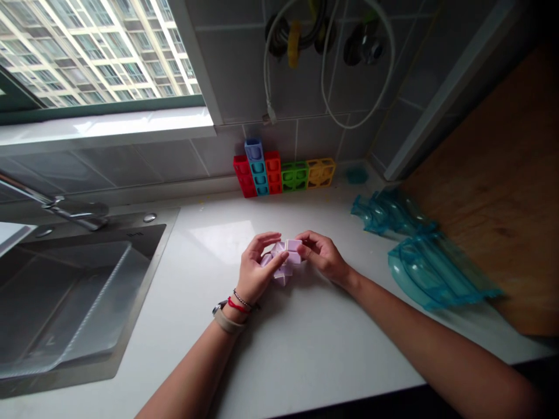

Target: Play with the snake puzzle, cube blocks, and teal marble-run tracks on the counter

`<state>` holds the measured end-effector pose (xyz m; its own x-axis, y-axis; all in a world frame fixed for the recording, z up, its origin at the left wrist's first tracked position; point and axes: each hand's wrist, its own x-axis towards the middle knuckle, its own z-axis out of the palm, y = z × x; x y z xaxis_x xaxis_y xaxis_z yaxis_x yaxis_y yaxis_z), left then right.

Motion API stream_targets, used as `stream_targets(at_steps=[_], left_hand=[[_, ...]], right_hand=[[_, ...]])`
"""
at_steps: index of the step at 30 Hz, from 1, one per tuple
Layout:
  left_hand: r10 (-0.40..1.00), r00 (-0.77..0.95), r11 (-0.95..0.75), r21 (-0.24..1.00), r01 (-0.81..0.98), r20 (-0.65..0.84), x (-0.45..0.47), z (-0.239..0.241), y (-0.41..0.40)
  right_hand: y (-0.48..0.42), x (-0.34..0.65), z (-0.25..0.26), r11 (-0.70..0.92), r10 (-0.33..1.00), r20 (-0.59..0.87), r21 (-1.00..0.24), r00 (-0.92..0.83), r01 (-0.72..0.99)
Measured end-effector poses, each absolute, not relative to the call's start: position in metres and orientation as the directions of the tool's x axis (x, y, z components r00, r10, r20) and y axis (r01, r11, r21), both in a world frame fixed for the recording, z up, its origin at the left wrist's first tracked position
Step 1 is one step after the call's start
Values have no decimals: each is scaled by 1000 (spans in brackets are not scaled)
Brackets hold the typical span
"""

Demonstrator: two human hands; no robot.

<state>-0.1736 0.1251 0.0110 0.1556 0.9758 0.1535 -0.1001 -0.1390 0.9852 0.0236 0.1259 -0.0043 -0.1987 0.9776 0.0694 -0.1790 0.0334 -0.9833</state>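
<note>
Both of my hands grip a pale purple folding block toy (286,256) just above the white counter (305,343). My left hand (257,269) wraps its left side, thumb and forefinger closed over the top. My right hand (322,253) pinches its right end with curled fingers. Part of the toy is hidden under my fingers. Bracelets and a band sit on my left wrist.
A row of red, blue, green and yellow hollow blocks (283,170) stands against the tiled back wall. Clear blue plastic packaging (430,262) lies at the right beside a wooden board (502,186). A steel sink (65,291) with a tap (65,208) is at the left.
</note>
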Motion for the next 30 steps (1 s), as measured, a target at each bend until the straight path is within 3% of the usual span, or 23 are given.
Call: stream_targets(at_steps=[4,9,16,21,25,30], left_hand=[[939,171,-304,952,15,297,-170,20,120],[923,196,-363,919,153,331,-168,18,117],[941,201,-309,935,174,273,-175,10,122],[948,183,-297,929,222,259,-175,12,121],[973,156,-187,979,84,172,-169,11,120],[970,239,88,980,-178,-44,-167,8,123]], right_hand=[[129,24,-4,-96,988,-58,-958,-146,-270],[127,24,-1,-225,947,-126,-917,-296,-329],[126,26,1,-101,967,-29,-956,-252,-276],[126,26,2,-104,970,-32,-951,-241,-292],[122,24,6,-69,975,0,-951,-223,-302],[120,24,16,44,975,96,-969,-203,-244]])
